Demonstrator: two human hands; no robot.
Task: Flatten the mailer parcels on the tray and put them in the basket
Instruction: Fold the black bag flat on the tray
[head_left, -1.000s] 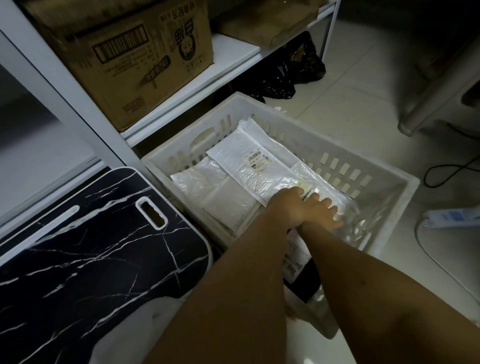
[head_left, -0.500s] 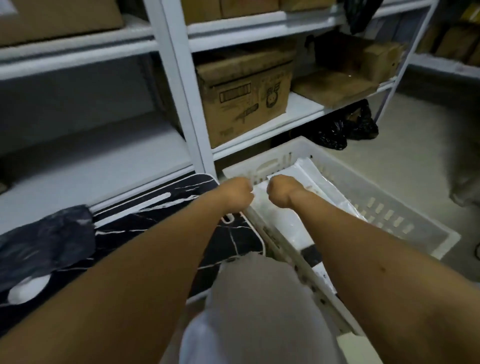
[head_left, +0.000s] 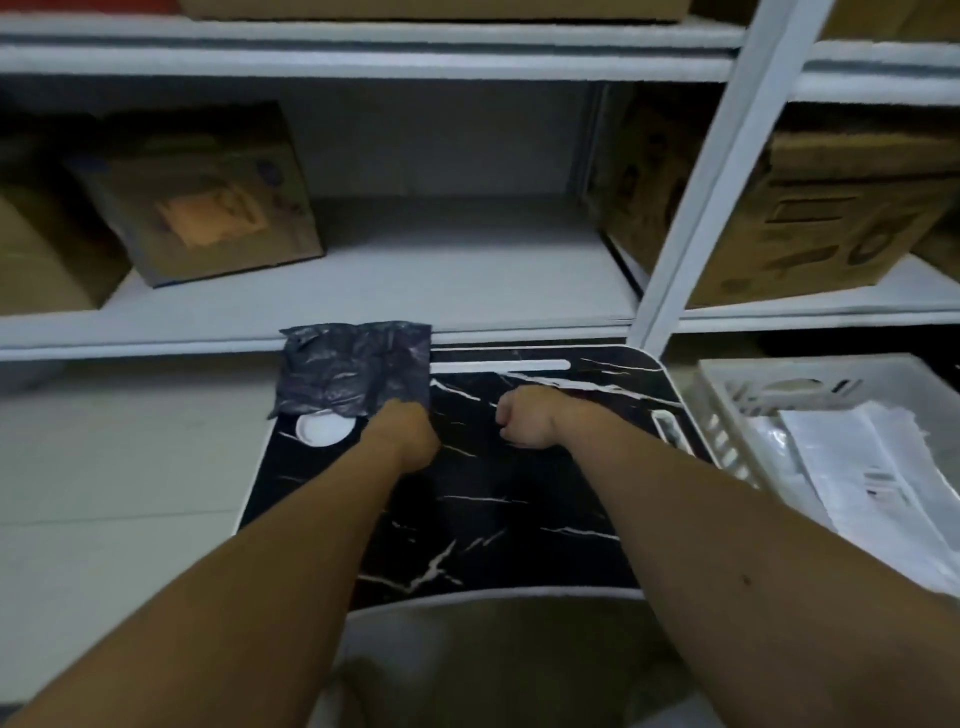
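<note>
Your left hand (head_left: 408, 428) is touching the dark mailer parcel (head_left: 353, 370) on the marble tray (head_left: 519, 519), grip unclear | right hand (head_left: 524, 418) is curling into an empty fist | white mailers (head_left: 878, 483) are lying in the basket (head_left: 727, 395).

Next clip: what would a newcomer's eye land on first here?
Two bare forearms reach over a black marble-patterned tray, the left hand and right hand curled above it. A crumpled dark mailer lies at the tray's far left corner. A white basket of pale mailers sits on the right.

The black marble tray (head_left: 493, 525) carries a crumpled dark mailer (head_left: 353, 366).
</note>
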